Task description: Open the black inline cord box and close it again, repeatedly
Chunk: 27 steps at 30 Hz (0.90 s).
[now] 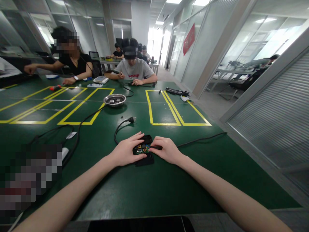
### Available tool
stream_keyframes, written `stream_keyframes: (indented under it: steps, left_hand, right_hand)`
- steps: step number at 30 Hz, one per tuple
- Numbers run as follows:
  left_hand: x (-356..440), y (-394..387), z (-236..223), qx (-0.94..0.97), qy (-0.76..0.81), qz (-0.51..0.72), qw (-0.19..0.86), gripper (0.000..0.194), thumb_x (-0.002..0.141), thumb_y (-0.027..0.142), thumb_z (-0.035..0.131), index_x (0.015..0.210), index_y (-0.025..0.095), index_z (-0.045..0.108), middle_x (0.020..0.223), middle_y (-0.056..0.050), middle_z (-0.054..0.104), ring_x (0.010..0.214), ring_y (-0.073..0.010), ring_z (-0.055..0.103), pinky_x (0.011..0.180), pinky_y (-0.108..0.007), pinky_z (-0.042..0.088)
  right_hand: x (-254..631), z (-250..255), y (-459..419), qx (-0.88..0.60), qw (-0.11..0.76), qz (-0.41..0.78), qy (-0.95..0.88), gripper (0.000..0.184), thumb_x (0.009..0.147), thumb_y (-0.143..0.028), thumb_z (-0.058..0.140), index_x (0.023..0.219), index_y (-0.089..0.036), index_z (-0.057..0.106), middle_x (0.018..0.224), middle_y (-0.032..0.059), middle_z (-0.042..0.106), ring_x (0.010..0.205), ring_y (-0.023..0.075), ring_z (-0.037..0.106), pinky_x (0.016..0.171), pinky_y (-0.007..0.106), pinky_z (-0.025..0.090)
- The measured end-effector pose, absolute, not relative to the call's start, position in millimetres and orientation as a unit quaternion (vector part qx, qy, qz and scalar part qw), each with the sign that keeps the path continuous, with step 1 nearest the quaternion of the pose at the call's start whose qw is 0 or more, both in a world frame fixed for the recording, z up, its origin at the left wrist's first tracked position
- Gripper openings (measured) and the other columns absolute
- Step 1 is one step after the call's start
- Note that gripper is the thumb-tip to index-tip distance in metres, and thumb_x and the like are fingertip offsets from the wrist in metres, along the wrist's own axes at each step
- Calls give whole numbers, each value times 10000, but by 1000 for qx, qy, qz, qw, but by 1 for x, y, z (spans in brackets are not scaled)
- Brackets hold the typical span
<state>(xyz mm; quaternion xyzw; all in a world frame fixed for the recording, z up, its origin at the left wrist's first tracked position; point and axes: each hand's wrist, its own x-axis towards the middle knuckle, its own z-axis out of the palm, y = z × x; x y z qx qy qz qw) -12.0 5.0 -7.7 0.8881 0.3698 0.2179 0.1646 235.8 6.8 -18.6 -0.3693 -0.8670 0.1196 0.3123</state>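
Note:
On the green table [169,180] in front of me lies a small black device [144,151] with its case open, a green circuit board showing inside. My left hand [126,150] rests on its left side, fingers curled over the top edge and gripping it. My right hand [166,149] presses against its right side, fingers closed around the end where a black cable [202,139] leaves toward the right. A black cover piece [146,161] lies under the device's near edge.
A power plug on a black cord [130,120] lies just beyond the device. A metal bowl [114,99] holding small parts sits farther back. Yellow tape rectangles [169,109] mark the table. Two people sit working at the far side. A black tool [177,92] lies far right.

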Motion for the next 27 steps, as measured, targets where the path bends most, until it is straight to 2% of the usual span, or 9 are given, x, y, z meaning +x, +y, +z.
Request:
stream_keyframes:
  steps: [3,7,18,22,27]
  left_hand:
    - [-12,8,-10,884,371,229,169,600,866,508,745,1375,198,678,1576,-100,529,1481,-286,482,1236,-423,425]
    - [-15,11,-7,889,367,219,164,664,837,569,767,1379,196,681,1570,-108,531,1463,-297,505,1232,-422,427]
    - [-24,20,-1,914,342,170,141,865,802,679,765,1500,208,569,1609,-135,466,1526,-323,405,1260,-490,360]
    - [-28,21,-1,916,343,165,125,811,830,649,755,1512,259,555,1628,-112,450,1540,-331,381,1263,-518,343]
    - [-28,21,-4,913,340,184,133,704,841,598,765,1422,227,625,1604,-152,483,1524,-334,411,1245,-527,369]
  right_hand:
    - [235,-18,6,-374,318,123,-862,104,877,-220,808,809,-194,734,836,16,708,738,155,672,665,257,472]
    - [236,-16,6,-376,325,128,-858,92,880,-228,807,823,-192,745,840,22,711,741,157,671,664,258,476]
    - [237,-15,7,-372,324,146,-858,126,916,-279,774,822,-196,759,831,36,721,737,166,673,671,272,485]
    - [237,-16,7,-378,320,147,-856,125,910,-276,781,818,-194,760,824,32,715,740,166,672,677,271,485]
    - [238,-16,8,-372,321,147,-859,131,913,-286,780,821,-195,759,827,28,714,742,161,668,675,268,474]
